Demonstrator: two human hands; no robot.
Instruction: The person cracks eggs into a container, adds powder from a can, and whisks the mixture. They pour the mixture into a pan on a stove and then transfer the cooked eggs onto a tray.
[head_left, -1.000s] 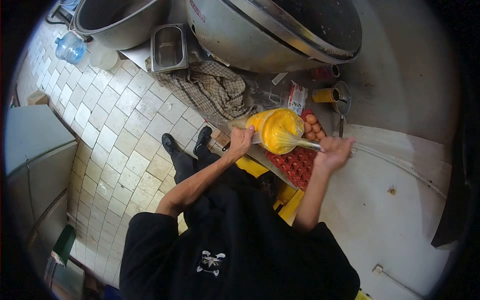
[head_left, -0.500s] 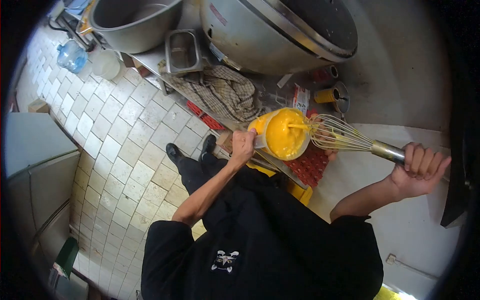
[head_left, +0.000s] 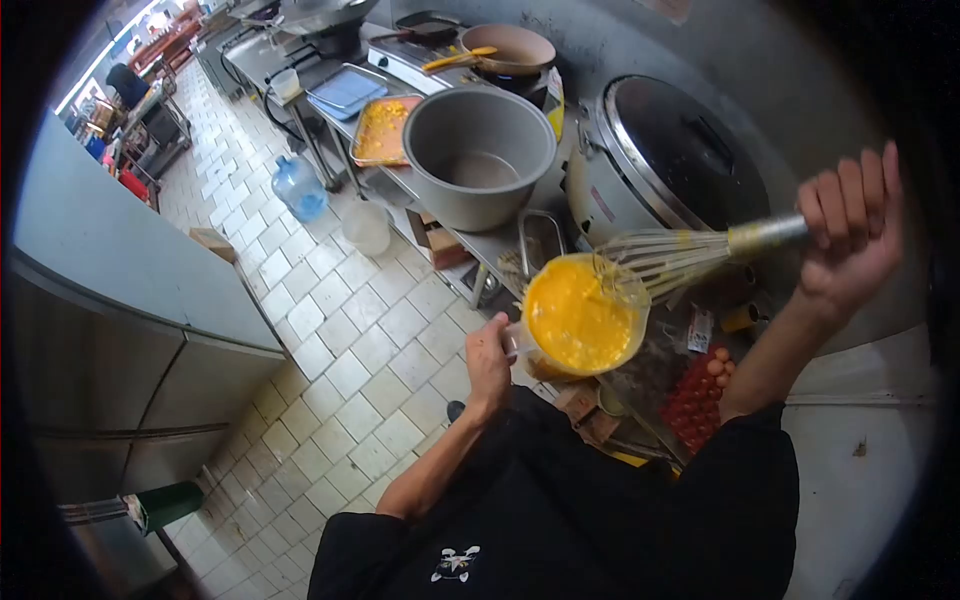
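Note:
My left hand [head_left: 488,362] is closed around the handle of a clear measuring jug [head_left: 552,368], lifted in front of my body. Beaten egg [head_left: 580,315], bright yellow with pale froth patches, fills it near the brim. In my right hand [head_left: 852,225] is the metal handle of a balloon whisk [head_left: 690,250], held roughly level. The whisk's wire end overlaps the jug's right rim, and yellow egg coats the wires. Below and to the right, a red egg tray [head_left: 690,405] holds several brown eggs [head_left: 720,367].
Behind the jug stand a large grey pot [head_left: 480,205] and a big lidded cooker [head_left: 610,190]. A small steel pan [head_left: 541,245] sits between them. Farther left are an orange-stained tray [head_left: 383,130], a blue water bottle [head_left: 299,188] and a whitish bucket [head_left: 366,228] on the tiled floor.
My view has swung up and left, showing more of the counter and aisle. The jug and whisk are still held; the whisk's wires now overlap the jug's rim more, and its handle end is higher.

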